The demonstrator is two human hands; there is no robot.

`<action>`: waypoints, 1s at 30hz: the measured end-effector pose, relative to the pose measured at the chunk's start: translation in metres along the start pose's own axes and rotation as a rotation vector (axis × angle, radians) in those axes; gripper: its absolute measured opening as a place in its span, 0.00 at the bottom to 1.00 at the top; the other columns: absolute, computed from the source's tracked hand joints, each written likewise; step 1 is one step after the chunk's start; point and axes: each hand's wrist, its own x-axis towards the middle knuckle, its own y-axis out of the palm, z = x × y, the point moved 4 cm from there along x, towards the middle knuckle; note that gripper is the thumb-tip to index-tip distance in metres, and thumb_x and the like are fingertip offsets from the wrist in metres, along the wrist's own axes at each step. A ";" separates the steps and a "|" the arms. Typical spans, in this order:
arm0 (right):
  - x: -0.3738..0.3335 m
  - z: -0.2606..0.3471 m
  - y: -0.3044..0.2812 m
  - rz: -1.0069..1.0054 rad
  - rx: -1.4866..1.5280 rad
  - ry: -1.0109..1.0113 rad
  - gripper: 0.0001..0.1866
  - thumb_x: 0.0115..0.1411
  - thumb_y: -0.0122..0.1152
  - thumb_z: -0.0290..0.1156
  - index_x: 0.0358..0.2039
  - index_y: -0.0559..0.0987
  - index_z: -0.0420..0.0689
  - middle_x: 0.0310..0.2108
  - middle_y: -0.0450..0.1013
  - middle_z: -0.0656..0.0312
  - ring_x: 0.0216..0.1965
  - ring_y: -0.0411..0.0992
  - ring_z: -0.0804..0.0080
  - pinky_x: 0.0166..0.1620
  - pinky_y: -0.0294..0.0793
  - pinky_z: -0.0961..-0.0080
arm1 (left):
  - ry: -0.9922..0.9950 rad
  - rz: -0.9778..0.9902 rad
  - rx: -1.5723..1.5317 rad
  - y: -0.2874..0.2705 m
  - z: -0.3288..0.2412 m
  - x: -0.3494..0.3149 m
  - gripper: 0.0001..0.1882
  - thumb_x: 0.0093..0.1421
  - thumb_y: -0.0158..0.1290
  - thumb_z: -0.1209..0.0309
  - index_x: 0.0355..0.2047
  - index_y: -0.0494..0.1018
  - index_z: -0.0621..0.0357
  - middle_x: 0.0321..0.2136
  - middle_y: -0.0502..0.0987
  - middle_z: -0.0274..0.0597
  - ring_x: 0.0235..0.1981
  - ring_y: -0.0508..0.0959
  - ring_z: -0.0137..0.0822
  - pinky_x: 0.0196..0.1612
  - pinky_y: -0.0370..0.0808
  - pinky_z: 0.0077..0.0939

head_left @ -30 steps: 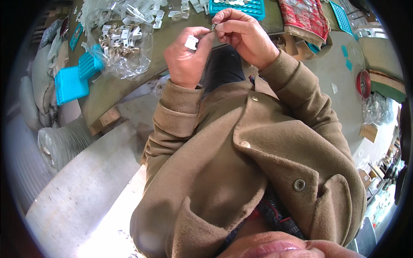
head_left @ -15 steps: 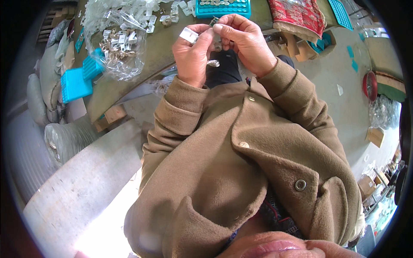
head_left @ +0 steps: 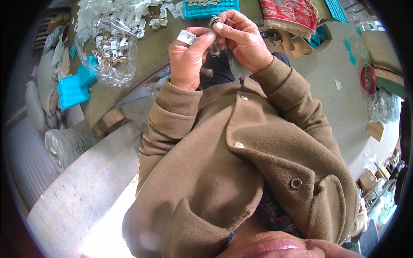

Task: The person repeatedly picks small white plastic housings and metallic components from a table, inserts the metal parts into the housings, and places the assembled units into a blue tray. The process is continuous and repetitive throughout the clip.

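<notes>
My left hand point(head_left: 186, 62) is closed, with a small white plastic piece point(head_left: 186, 37) held between its fingers. Close beside it, my right hand point(head_left: 246, 41) pinches a small dark metal piece point(head_left: 214, 20) between thumb and forefinger. The fingertips of both hands meet at this piece. Another small shiny metal part point(head_left: 214, 51) shows under the fingers, partly hidden. Both hands are over the near edge of the worktable point(head_left: 150, 56), above my lap.
A clear plastic bag point(head_left: 114, 77) of metal parts and white pieces lies on the table's left, by a heap of translucent plastic pieces point(head_left: 105, 17). Beyond my hands is a turquoise tray point(head_left: 211, 13) with round parts. Red patterned cloth point(head_left: 288, 15) hangs at the right; cardboard boxes point(head_left: 299, 46) stand below.
The view has shifted slightly, so the table things sit further left. My fingers have adjusted a little around the small metal piece; both hands stay together.
</notes>
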 end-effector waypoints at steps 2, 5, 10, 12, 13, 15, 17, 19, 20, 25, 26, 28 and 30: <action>0.002 -0.001 -0.002 0.001 0.027 0.014 0.03 0.69 0.58 0.28 0.42 0.75 0.46 0.32 0.73 0.69 0.29 0.72 0.82 0.34 0.73 0.84 | -0.139 0.002 0.000 -0.009 0.002 -0.001 0.07 0.64 0.59 0.70 0.40 0.77 0.58 0.27 0.76 0.26 0.18 0.63 0.14 0.19 0.56 0.10; 0.003 0.000 -0.005 0.044 -0.004 0.042 0.04 0.69 0.58 0.29 0.42 0.74 0.46 0.33 0.73 0.69 0.29 0.72 0.83 0.34 0.74 0.84 | -0.242 -0.006 -0.091 -0.024 -0.001 -0.001 0.09 0.64 0.59 0.68 0.42 0.77 0.58 0.31 0.76 0.27 0.19 0.63 0.13 0.19 0.56 0.09; 0.002 0.000 -0.004 0.223 -0.218 0.086 0.05 0.69 0.59 0.31 0.41 0.75 0.45 0.32 0.72 0.70 0.29 0.71 0.84 0.35 0.75 0.84 | -0.265 0.074 -0.100 -0.031 0.000 0.002 0.11 0.64 0.60 0.66 0.42 0.77 0.57 0.30 0.76 0.29 0.19 0.63 0.14 0.19 0.57 0.08; 0.001 -0.002 -0.004 0.254 -0.251 0.119 0.06 0.68 0.60 0.32 0.40 0.75 0.45 0.31 0.72 0.70 0.30 0.70 0.85 0.35 0.74 0.85 | -0.289 0.086 -0.079 -0.031 0.002 0.001 0.10 0.64 0.61 0.66 0.41 0.77 0.57 0.29 0.76 0.29 0.19 0.64 0.14 0.19 0.58 0.07; 0.001 -0.002 -0.005 0.253 -0.263 0.119 0.05 0.68 0.60 0.31 0.40 0.76 0.44 0.31 0.72 0.70 0.30 0.70 0.86 0.35 0.74 0.85 | -0.302 0.087 -0.079 -0.031 0.003 0.001 0.10 0.63 0.61 0.67 0.41 0.77 0.57 0.28 0.76 0.29 0.19 0.64 0.14 0.19 0.58 0.07; 0.001 -0.001 -0.006 0.265 -0.307 0.133 0.04 0.68 0.61 0.29 0.39 0.76 0.44 0.31 0.71 0.70 0.30 0.69 0.86 0.36 0.74 0.85 | -0.305 0.094 -0.049 -0.032 0.004 0.001 0.08 0.63 0.61 0.69 0.39 0.77 0.58 0.27 0.77 0.31 0.19 0.65 0.15 0.19 0.59 0.08; 0.001 0.002 -0.005 0.299 -0.474 0.038 0.04 0.66 0.61 0.27 0.40 0.76 0.42 0.31 0.72 0.69 0.31 0.70 0.85 0.37 0.74 0.85 | -0.284 0.077 -0.023 -0.034 0.004 0.002 0.07 0.61 0.60 0.71 0.36 0.78 0.62 0.27 0.78 0.35 0.19 0.66 0.16 0.19 0.59 0.10; 0.001 0.005 -0.003 0.303 -0.673 -0.099 0.05 0.66 0.61 0.24 0.41 0.77 0.41 0.32 0.72 0.68 0.31 0.70 0.84 0.37 0.74 0.84 | -0.373 0.044 -0.102 -0.037 0.010 0.003 0.05 0.62 0.59 0.72 0.36 0.77 0.61 0.27 0.77 0.35 0.19 0.65 0.16 0.18 0.59 0.10; 0.000 0.008 -0.002 0.289 -0.787 -0.190 0.05 0.65 0.61 0.23 0.42 0.77 0.41 0.32 0.73 0.67 0.32 0.71 0.83 0.37 0.74 0.84 | -0.399 0.043 -0.164 -0.037 0.012 0.004 0.05 0.62 0.59 0.73 0.35 0.77 0.61 0.27 0.77 0.34 0.19 0.65 0.16 0.18 0.58 0.10; 0.001 0.010 0.001 0.208 -0.919 -0.314 0.09 0.60 0.64 0.22 0.42 0.78 0.41 0.31 0.76 0.61 0.33 0.77 0.74 0.38 0.77 0.76 | -0.576 -0.015 -0.432 -0.036 0.027 0.006 0.04 0.64 0.57 0.72 0.36 0.74 0.59 0.27 0.75 0.34 0.18 0.64 0.17 0.17 0.57 0.11; 0.001 0.010 0.000 0.208 -0.938 -0.297 0.09 0.60 0.64 0.22 0.42 0.78 0.41 0.31 0.76 0.60 0.33 0.77 0.73 0.38 0.78 0.76 | -0.593 -0.046 -0.453 -0.035 0.029 0.006 0.04 0.64 0.56 0.72 0.36 0.73 0.59 0.28 0.75 0.34 0.18 0.64 0.17 0.17 0.57 0.11; 0.002 0.009 -0.003 0.212 -0.983 -0.297 0.08 0.62 0.62 0.23 0.43 0.77 0.41 0.32 0.75 0.62 0.33 0.75 0.76 0.38 0.76 0.78 | -0.541 0.001 -0.386 -0.033 0.028 0.008 0.05 0.64 0.56 0.72 0.37 0.73 0.59 0.28 0.75 0.34 0.19 0.64 0.17 0.18 0.58 0.12; 0.002 0.009 -0.005 0.227 -1.033 -0.353 0.07 0.66 0.60 0.23 0.44 0.75 0.41 0.33 0.73 0.65 0.32 0.70 0.82 0.37 0.74 0.82 | -0.477 0.030 -0.342 -0.029 0.024 0.010 0.07 0.65 0.56 0.71 0.40 0.73 0.61 0.30 0.76 0.35 0.21 0.66 0.18 0.20 0.61 0.12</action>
